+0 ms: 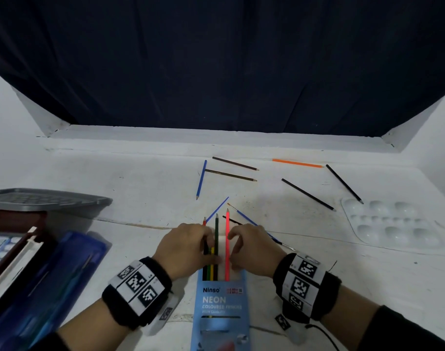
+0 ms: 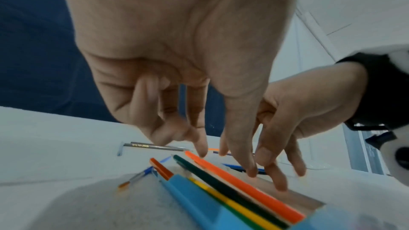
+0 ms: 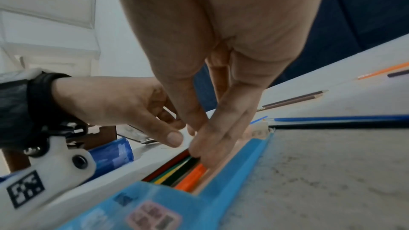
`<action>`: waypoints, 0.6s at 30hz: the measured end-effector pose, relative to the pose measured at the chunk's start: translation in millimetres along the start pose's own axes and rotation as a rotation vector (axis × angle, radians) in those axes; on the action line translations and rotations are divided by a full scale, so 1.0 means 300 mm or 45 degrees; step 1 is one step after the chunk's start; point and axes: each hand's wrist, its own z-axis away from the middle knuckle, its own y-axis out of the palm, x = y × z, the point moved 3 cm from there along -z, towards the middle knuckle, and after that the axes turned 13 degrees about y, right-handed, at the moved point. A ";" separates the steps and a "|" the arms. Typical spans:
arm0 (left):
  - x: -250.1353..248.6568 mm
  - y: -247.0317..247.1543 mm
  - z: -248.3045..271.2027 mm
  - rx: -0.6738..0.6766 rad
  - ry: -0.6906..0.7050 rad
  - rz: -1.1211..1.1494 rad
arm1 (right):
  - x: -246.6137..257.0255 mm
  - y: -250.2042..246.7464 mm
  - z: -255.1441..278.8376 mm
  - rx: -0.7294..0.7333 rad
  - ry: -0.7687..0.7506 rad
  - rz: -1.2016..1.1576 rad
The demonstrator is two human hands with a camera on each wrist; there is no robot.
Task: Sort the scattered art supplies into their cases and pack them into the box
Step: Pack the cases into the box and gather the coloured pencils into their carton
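Several coloured pencils sit part-way in the blue pencil case (image 1: 220, 300), their tips poking out past its open mouth; a neon pink-orange pencil (image 1: 227, 239) lies furthest to the case's right, a dark green pencil (image 1: 216, 234) beside it. The left hand (image 1: 184, 247) rests on the pencils at the mouth, fingers loosely curled, fingertips (image 2: 202, 151) pressing down rather than clearly pinching; the right hand (image 1: 251, 247) has long fingers held close together, tips on the neon pencil and the tray edge.

Pencils look light, stiff and smooth, likely to roll; best taken mid-shaft and slid lengthwise. The case seems thin card, easily buckled; steady it by its sides.

Beyond the case's mouth, more pencils lie scattered: a blue pencil (image 1: 201, 179), two brown pencils (image 1: 233, 171), two black pencils (image 1: 307, 195), an orange pencil (image 1: 297, 163); thin brushes (image 1: 249, 220) lie just past the hands. Well to the case's right sits a white palette (image 1: 393, 224); to its left, a blue folder (image 1: 72, 269) and a grey lid (image 1: 46, 198). Room ahead of the mouth is narrow, crossed by brushes; sideways there is more.
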 end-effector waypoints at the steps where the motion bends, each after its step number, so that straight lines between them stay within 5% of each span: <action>1: 0.006 -0.003 0.019 0.000 0.051 -0.020 | -0.004 -0.005 0.002 -0.016 -0.027 0.012; 5: 0.036 0.018 0.095 0.145 0.227 -0.209 | -0.009 0.002 0.002 -0.103 -0.338 0.489; 9: 0.038 0.057 0.129 0.367 0.307 -0.354 | -0.011 0.046 -0.002 -0.044 -0.421 0.767; 18: 0.057 0.099 0.126 0.360 0.422 -0.465 | -0.016 0.087 0.031 0.033 -0.478 0.695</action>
